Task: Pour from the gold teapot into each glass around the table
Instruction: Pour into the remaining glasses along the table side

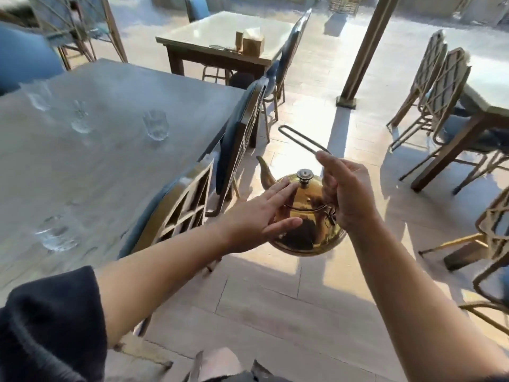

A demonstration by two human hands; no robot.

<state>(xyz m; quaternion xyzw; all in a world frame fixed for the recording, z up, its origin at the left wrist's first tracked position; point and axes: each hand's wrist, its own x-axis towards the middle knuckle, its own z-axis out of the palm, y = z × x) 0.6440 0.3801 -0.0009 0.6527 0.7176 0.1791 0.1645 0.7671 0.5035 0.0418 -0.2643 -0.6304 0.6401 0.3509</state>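
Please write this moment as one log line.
right hand: holds gold teapot handle | left hand: flat on lid | teapot: beside table, not pouring

Gold teapot [305, 216] held over floor (spout left), glasses [155, 128] on table [124, 86]

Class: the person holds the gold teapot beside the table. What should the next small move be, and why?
Probably carry the gold teapot left over the table toward the nearest glass. It hangs over the floor, right hand on the handle, left hand steadying the lid.
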